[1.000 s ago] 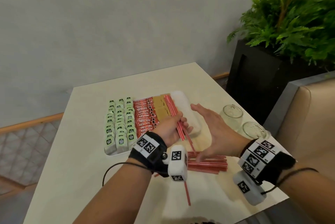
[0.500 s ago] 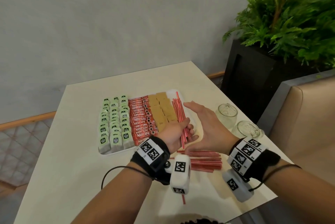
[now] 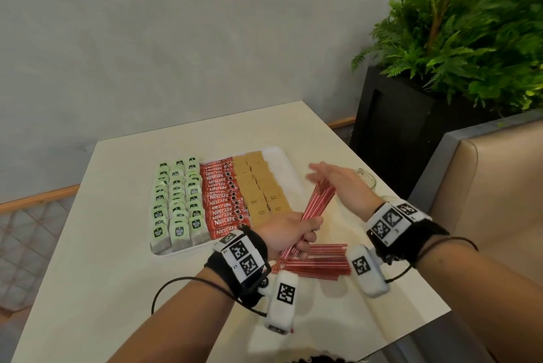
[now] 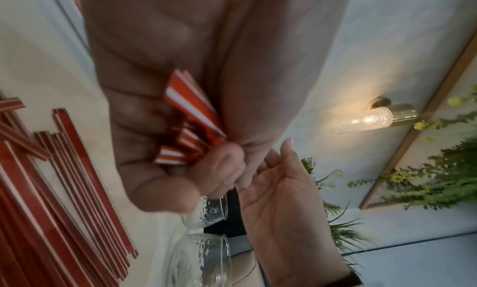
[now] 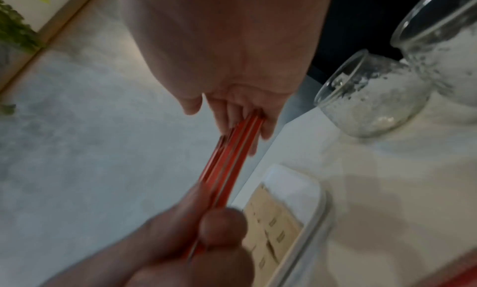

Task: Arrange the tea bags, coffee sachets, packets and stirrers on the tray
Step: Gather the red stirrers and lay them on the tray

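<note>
A white tray [image 3: 282,157] holds rows of green tea bags [image 3: 176,201], red coffee sachets [image 3: 223,201] and brown packets [image 3: 260,186]; its right strip is bare. My left hand [image 3: 289,232] grips a bundle of red-and-white stirrers [image 3: 316,204] by its near end, tilted up above the tray's right side. In the left wrist view the stirrers [image 4: 191,120] show their ends inside my curled fingers. My right hand [image 3: 338,180] is flat, fingers straight, against the bundle's far tips, as the right wrist view shows with the stirrers [image 5: 232,146]. More loose stirrers [image 3: 317,262] lie on the table near me.
Two clear glass jars [image 5: 371,99] stand on the table right of the tray, close to my right hand. A black planter [image 3: 390,133] with ferns and a beige seat [image 3: 499,186] border the table's right side. The table's near right corner is close to my right wrist.
The stirrer bundle, lying low over the tray's right strip before, is now lifted and tilted upward in my left hand. My right hand has risen with it to meet its far tips.
</note>
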`<action>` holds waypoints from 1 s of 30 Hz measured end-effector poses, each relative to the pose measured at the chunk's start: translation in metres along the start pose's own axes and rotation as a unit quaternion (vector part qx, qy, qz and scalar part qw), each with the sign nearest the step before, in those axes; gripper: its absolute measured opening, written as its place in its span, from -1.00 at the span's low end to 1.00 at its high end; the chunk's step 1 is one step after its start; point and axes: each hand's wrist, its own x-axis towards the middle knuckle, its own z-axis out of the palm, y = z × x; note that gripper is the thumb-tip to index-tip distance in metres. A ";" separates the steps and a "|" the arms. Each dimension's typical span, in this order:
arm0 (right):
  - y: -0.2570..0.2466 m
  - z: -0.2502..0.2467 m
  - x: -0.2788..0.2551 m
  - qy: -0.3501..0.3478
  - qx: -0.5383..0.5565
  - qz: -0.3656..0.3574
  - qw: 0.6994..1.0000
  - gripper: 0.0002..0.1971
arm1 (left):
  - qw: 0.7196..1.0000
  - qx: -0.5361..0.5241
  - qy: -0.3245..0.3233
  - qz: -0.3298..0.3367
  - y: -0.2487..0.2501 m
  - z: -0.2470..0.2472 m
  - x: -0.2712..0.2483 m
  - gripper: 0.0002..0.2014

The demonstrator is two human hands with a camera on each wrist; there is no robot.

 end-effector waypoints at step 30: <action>0.002 0.033 -0.015 0.020 -0.231 -0.037 0.972 -0.39 | 0.770 0.574 0.253 0.115 0.019 -0.008 0.005 -0.51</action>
